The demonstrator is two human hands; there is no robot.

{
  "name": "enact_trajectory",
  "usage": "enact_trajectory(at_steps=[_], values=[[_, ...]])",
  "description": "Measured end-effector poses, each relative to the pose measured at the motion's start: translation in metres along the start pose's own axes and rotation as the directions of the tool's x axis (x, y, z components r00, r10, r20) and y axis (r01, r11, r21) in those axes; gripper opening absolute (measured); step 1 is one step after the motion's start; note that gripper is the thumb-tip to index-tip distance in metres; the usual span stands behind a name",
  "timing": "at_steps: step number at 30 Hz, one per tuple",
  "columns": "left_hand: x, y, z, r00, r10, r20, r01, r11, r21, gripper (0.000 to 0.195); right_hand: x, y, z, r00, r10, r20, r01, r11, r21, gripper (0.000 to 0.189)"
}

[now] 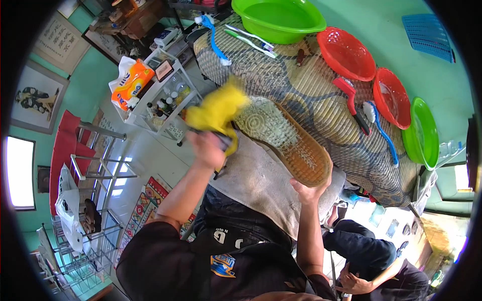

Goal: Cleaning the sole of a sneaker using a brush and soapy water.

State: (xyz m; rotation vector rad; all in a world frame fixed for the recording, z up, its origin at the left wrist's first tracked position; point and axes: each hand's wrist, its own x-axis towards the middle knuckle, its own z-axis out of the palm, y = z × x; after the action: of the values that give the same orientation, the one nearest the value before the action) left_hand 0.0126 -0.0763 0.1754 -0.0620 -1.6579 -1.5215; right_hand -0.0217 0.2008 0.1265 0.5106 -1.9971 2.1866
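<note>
My right hand [312, 190] grips one end of a shoe, its patterned sole [282, 141] turned up toward me. The sole is brown at the near end and along its edges, whitish over the far part. My left hand [208, 148], blurred by motion, holds a bright yellow cloth [218, 107] beside the sole's far end. A dark part shows at the left hand, too blurred to name. Whether the cloth touches the sole, I cannot tell. Over my lap lies a pale grey towel [252, 188], below the shoe. The shoe's upper is mostly hidden.
A table with a woven mat [278, 82] bears green basins [280, 22], red baskets [346, 54], toothbrushes [250, 37], a red-handled brush [350, 101] and blue brushes [382, 131]. A white trolley [165, 98] stands left. Another person's hand [354, 282] is at lower right.
</note>
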Motion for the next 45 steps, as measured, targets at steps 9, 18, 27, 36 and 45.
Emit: enact_trajectory(at_steps=[9,18,27,36,45], values=[[0.025,0.02,0.028,0.581,0.058,0.812,-0.588,0.719,0.37,0.051,-0.019,0.008,0.007,0.991,-0.126,-0.037,0.124,0.99,-0.062,0.111],[-0.012,0.012,0.021,0.729,0.189,0.658,-0.551,0.733,0.399,0.043,-0.024,-0.006,0.001,0.983,-0.184,-0.025,0.183,0.982,-0.034,0.117],[-0.007,-0.023,-0.036,0.988,-0.152,-0.024,0.149,0.911,0.386,0.049,-0.04,0.02,-0.049,0.992,-0.089,-0.087,0.105,0.975,0.197,0.083],[0.015,0.04,0.027,0.598,0.504,0.623,-0.747,0.633,0.205,0.046,-0.037,0.004,-0.03,0.974,-0.186,-0.128,0.225,0.818,0.529,0.073],[0.005,0.045,0.035,0.813,0.345,0.469,-0.522,0.788,0.326,0.037,-0.037,-0.032,-0.023,0.978,-0.072,-0.196,0.14,0.924,0.356,0.049]])
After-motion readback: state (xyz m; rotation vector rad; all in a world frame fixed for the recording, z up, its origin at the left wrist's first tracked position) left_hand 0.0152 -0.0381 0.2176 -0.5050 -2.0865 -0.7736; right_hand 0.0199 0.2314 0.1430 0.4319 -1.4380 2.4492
